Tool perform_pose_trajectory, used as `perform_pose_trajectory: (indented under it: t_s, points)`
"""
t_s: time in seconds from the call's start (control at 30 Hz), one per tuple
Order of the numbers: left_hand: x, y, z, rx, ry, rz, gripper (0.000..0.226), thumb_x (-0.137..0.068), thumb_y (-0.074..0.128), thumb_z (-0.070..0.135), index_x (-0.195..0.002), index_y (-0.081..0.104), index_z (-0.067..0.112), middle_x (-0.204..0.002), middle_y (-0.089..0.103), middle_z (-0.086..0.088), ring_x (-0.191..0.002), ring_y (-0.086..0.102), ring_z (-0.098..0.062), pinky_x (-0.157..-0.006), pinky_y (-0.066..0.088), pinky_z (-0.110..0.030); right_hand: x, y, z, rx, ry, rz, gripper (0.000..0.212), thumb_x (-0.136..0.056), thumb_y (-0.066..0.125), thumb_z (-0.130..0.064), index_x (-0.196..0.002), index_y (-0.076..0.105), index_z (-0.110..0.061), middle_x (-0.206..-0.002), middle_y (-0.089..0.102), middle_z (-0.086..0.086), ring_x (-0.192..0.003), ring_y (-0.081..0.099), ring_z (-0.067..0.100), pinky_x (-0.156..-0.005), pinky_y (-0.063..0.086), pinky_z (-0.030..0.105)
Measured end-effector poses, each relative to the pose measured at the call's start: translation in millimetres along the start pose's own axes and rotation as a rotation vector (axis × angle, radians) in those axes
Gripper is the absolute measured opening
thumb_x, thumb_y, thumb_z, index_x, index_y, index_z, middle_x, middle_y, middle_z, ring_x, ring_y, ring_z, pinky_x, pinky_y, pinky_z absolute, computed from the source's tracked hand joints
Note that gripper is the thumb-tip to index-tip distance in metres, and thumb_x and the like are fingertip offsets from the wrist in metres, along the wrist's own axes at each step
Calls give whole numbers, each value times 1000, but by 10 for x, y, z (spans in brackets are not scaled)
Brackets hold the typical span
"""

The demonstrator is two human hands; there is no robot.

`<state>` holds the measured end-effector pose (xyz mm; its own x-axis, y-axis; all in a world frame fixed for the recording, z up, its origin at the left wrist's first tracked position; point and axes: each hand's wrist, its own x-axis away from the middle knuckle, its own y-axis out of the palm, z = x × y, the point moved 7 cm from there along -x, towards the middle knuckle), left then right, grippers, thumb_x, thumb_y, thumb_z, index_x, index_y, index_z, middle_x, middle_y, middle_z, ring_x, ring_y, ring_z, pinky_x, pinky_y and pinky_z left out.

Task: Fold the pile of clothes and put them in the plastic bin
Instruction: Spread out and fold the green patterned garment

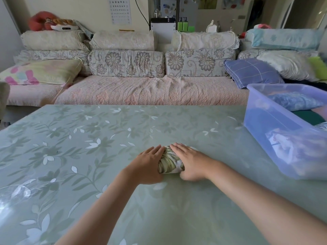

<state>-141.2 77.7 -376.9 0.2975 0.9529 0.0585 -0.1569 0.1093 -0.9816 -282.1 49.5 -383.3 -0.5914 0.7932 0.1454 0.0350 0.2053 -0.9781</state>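
The leaf-print folded garment (169, 162) sits on the green floral table (85, 156), near the middle and a little toward me, squeezed into a small thick bundle. From my seat it reads as light, soft cloth with no stiffness of its own. I judge it would spring loose at the folds if lifted by one edge.

My left hand (150, 164) lies flat against its left side, fingers straight and pressing. My right hand (192, 162) rests flat over the top and right side, fingers extended too. Neither is curled round the cloth; both press it down. I cannot see the right thumb's contact clearly.

To carry it I would slide the fingers under both ends with thumbs on top, clamping the layers together. The glossy tablecloth looks slick, so the bundle may skid while I dig under.

The translucent plastic bin (265, 124) stands well to the right, with blue patterned folded clothes (293, 101) already inside. A cushioned sofa (141, 91) runs behind the table.
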Motion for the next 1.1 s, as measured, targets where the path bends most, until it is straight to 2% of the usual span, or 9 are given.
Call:
perform_pose_trajectory:
  t_s: [0.1,0.23,0.43,0.57,0.7,0.8,0.9,0.97,1.1]
  points:
    - [-27,-14,-32,63,-39,-32,94,-79,59,19,-158,7,18,-163,14,-1,-149,15,-18,-120,17,-25,-17,-50,-38,30,8,6,96,-85,56,-17,-160,-4,-19,-167,0,2,-154,2,16,-123,9,27]
    - [-17,-115,-11,98,-71,28,79,-83,48,3,-156,19,15,-156,33,0,-139,37,-22,-105,33,-22,-13,-119,-39,44,5,97,86,-86,49,4,-159,11,-17,-162,24,4,-146,29,24,-116,30,33]
    - [62,-267,205,31,-21,173,68,-81,39,-3,-145,44,19,-120,62,-7,-105,60,-28,-82,48,-31,260,-284,69,41,-17,281,69,-83,43,12,-147,42,-15,-137,55,10,-123,52,33,-98,45,41]
    - [45,-450,699,55,41,259,75,-81,38,-4,-149,37,25,-131,58,-1,-109,60,-27,-82,50,-33,753,-607,295,83,-26,412,73,-83,43,14,-149,41,-16,-141,52,7,-129,47,30,-100,46,42]
    - [-152,-887,1402,35,179,381,76,-80,42,-1,-150,36,26,-141,53,1,-114,59,-30,-86,52,-37,1358,-1121,674,118,40,568,73,-77,46,17,-144,49,-13,-133,57,7,-126,49,30,-89,52,42]
    - [-336,-1244,1986,9,276,449,74,-80,44,0,-150,37,24,-140,54,0,-115,58,-31,-84,52,-37,1801,-1583,1007,135,104,627,76,-75,45,18,-144,49,-14,-134,57,6,-125,50,29,-93,49,42]
    - [-614,-1557,2536,9,360,496,73,-79,44,1,-148,40,22,-132,59,-3,-109,61,-33,-78,53,-38,2129,-2003,1478,170,204,631,78,-79,43,16,-148,44,-19,-143,52,2,-131,47,23,-99,41,31]
    - [-855,-1701,2876,-6,386,512,73,-80,44,2,-149,38,22,-129,60,-4,-107,61,-33,-77,54,-38,2278,-2212,1812,173,246,607,83,-78,44,17,-151,41,-22,-148,48,1,-135,45,22,-102,43,33]
    - [-1384,-1741,3477,-42,387,431,72,-85,43,1,-152,32,26,-134,58,-6,-110,60,-33,-79,52,-37,2510,-2409,2460,188,363,540,81,-82,45,15,-153,36,-24,-150,46,1,-124,53,22,-87,45,31]
